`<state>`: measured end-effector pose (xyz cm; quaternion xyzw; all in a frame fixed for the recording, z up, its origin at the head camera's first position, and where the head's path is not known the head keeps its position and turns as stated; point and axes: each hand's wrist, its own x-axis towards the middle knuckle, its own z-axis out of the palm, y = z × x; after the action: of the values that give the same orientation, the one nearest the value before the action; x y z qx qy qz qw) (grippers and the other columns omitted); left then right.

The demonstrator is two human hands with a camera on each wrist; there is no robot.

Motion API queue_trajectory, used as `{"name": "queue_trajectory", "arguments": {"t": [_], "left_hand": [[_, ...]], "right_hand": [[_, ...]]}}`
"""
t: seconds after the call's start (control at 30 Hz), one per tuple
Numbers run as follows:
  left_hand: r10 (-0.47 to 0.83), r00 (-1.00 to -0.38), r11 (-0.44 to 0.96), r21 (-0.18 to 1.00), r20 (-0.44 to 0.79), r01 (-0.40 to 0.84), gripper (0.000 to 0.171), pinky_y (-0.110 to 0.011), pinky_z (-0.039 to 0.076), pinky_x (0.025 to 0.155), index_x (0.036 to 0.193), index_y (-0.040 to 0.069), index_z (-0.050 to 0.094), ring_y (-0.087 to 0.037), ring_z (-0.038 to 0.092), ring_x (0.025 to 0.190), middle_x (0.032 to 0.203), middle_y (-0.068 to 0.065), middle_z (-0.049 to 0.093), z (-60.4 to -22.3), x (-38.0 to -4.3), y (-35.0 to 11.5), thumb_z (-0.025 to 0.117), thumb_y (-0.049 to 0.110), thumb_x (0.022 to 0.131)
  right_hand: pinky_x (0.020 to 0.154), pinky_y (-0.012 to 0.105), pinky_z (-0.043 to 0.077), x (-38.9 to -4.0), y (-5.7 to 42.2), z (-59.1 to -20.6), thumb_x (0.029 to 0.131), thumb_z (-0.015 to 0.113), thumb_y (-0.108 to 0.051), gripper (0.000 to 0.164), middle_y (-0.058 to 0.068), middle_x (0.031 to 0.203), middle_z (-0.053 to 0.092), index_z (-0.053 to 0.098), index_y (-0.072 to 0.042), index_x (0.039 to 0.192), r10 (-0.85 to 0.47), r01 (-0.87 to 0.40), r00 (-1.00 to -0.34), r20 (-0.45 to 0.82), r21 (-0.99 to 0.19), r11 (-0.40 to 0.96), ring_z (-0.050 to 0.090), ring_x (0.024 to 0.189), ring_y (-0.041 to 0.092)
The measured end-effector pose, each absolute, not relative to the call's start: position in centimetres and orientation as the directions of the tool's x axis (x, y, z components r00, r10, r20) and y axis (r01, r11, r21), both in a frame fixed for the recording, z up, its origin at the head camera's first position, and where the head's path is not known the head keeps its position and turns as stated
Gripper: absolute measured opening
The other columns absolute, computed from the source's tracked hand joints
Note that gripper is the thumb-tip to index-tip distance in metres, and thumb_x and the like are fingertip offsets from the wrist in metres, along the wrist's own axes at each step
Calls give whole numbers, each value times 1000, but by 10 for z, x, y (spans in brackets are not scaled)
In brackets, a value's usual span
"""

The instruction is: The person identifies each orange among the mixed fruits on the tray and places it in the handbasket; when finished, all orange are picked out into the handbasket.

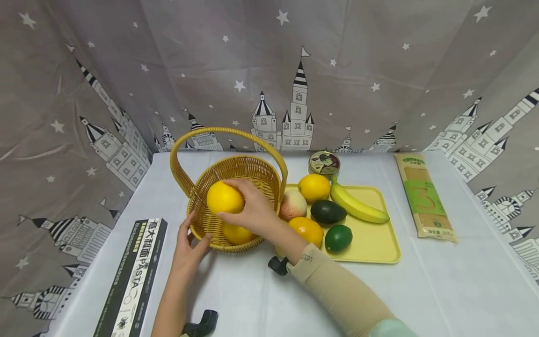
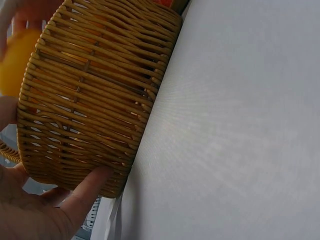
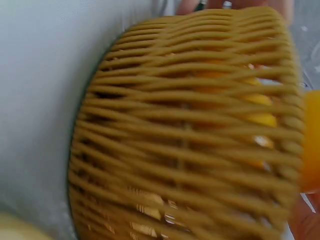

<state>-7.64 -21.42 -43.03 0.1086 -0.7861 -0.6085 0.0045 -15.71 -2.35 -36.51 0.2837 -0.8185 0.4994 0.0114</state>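
A wicker basket [image 1: 236, 164] with a tall arched handle stands on the white table, left of the tray. My right hand [image 1: 254, 208] holds a round yellow-orange fruit, an orange [image 1: 224, 198], over the basket's opening, with thumb and fingers on its right side. Below it, a second yellow-orange fruit [image 1: 237, 234] lies inside the basket, partly covered by the hand. At the basket's front left, my left hand [image 1: 189, 248] grips the side and rim. In the left wrist view its thumb [image 2: 90, 192] presses the outer weave.
The yellow tray [image 1: 370, 245] holds a peach [image 1: 293, 205], a lemon [image 1: 314, 187], a banana [image 1: 358, 204], an orange-yellow fruit [image 1: 306, 230] and two dark green fruits [image 1: 328, 212]. Around it are a round tin [image 1: 324, 164], a noodle packet [image 1: 426, 196] and, left, a pasta box [image 1: 130, 281].
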Motion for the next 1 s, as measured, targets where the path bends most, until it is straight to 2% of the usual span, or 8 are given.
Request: {"name": "queue_trajectory", "arguments": {"t": [0.2, 0.37, 0.6, 0.73, 0.87, 1.0], "left_hand": [[-182, -976, 261, 951, -121, -166, 75, -32, 46, 96, 156, 30, 10, -36, 21, 142, 160, -4, 1, -428, -75, -214, 56, 17, 97], [-185, -976, 271, 949, -114, -162, 75, -33, 45, 97, 156, 29, 10, -37, 22, 141, 160, -4, 3, -428, -75, -215, 56, 17, 97], [-176, -979, 246, 959, -100, -142, 75, -24, 48, 90, 156, 27, 12, -38, 22, 141, 160, -6, 4, -431, -76, -213, 57, 15, 96], [-182, -978, 262, 954, -100, -146, 75, -22, 47, 91, 155, 27, 13, -37, 23, 140, 160, -5, 6, -431, -76, -212, 57, 15, 96], [-189, -977, 273, 950, -100, -150, 75, -33, 45, 97, 156, 27, 13, -37, 24, 140, 160, -4, 7, -431, -76, -212, 57, 15, 96], [-188, -977, 271, 951, -96, -145, 76, -47, 39, 103, 156, 27, 11, -39, 20, 141, 160, -5, 4, -431, -75, -213, 56, 15, 96]], "right_hand": [[87, 32, 50, -165, -49, -375, 76, 81, -30, 71, -1, 137, 49, 50, -18, 138, -454, -429, -863, 222, -795, 428, 54, 113, 16], [84, 28, 50, -171, -62, -382, 77, 81, -30, 72, 1, 138, 49, 49, -15, 139, -465, -420, -866, 183, -772, 477, 55, 111, 16], [83, 25, 49, -181, -69, -389, 77, 79, -31, 70, 3, 136, 51, 50, -11, 139, -493, -452, -851, 180, -729, 514, 55, 108, 14], [86, 26, 49, -181, -71, -391, 82, 75, -32, 63, 2, 135, 53, 52, -13, 138, -518, -429, -848, 113, -721, 545, 56, 108, 14], [91, 26, 46, -180, -73, -391, 87, 70, -35, 54, 1, 132, 57, 56, -13, 135, -578, -458, -814, 60, -679, 574, 56, 110, 13], [93, 26, 45, -179, -71, -390, 87, 70, -36, 55, 1, 130, 58, 56, -12, 135, -618, -491, -784, 55, -665, 563, 55, 111, 13]]}}
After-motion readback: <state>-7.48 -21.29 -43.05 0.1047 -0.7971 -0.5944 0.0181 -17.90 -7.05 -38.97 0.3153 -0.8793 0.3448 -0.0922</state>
